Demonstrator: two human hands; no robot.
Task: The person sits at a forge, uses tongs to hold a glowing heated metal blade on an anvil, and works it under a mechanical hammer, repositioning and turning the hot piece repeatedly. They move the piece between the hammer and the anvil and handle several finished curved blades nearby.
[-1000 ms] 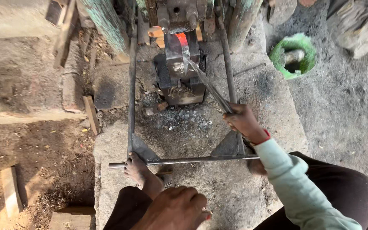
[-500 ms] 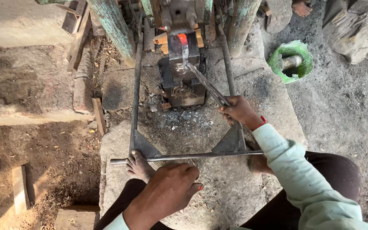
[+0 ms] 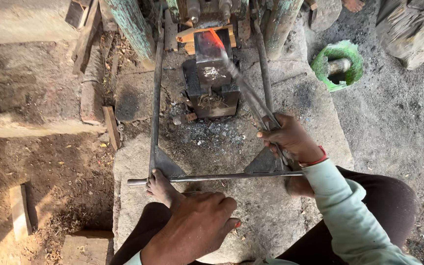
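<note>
Now we sit closer to the work than half a second ago: the anvil block (image 3: pixel 211 73) and the hammer head above it loom larger and higher in view, and our left hand (image 3: pixel 192 230), which lay nearer the stone slab's middle, rests lower, on our knee at the slab's near edge. Our right hand (image 3: pixel 290 140) has kept its place by the slab's right edge.

Our right fingers are wrapped tight round the handles of the long tongs (image 3: pixel 251 95), which run up and left to the block. At their far end a strip of glowing orange metal (image 3: pixel 215 37) lies on the block's top, at the far edge of the slab (image 3: pixel 271 216). Our left fingers are curled loosely, palm down, holding nothing that we can see.

We cannot make out the tong tips: the dark hammer head covers them, and much of the hot piece too. The machine above is cut off by the top of the frame. Our right foot is mostly hidden behind the right wrist.

We count one pair of tongs, one glowing piece, one cross rod (image 3: pixel 212 177) under our two bare feet, two long side bars, two triangular plates, and one green ring (image 3: pixel 337 64) on the ground beyond the slab's right corner.
</note>
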